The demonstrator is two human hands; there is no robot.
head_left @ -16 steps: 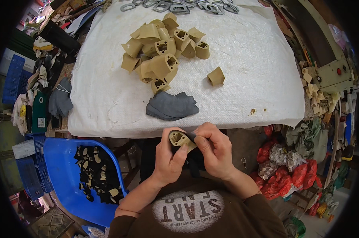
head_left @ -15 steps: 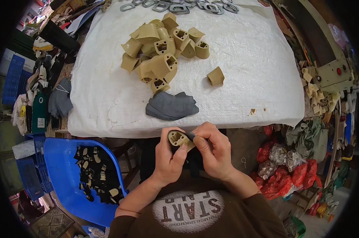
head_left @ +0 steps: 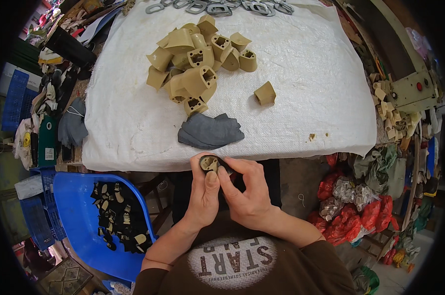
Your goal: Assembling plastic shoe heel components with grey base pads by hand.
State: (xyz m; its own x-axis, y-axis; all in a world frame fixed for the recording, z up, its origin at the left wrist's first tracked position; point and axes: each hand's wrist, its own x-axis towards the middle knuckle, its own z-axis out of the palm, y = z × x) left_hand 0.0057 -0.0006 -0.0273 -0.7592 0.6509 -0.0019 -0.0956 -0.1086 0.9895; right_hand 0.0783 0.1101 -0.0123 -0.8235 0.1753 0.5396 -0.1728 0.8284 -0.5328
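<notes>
Just off the table's front edge, my left hand (head_left: 202, 199) grips a tan plastic shoe heel (head_left: 210, 162), hollow end facing up. A dark grey covering piece (head_left: 225, 170) wraps around its side. My right hand (head_left: 247, 194) closes on the same heel from the right, thumb pressing at the rim next to my left thumb. Most of the heel's lower part is hidden by my fingers. Straight ahead lies a small stack of dark grey covering pieces (head_left: 210, 131). Behind it is a pile of bare tan heels (head_left: 179, 42), with one single heel (head_left: 265, 93) to the right.
A white woven sheet (head_left: 301, 64) covers the table. Grey metal rings (head_left: 218, 10) lie at its far edge. At lower left stands a blue tub (head_left: 75, 211) holding black-covered heels (head_left: 121, 216). Red plastic bags (head_left: 340, 226) sit at the right, below a machine (head_left: 414, 93).
My right hand has moved left, close against my left hand. The covering piece now lies around the heel's right side, where bare tan showed before.
</notes>
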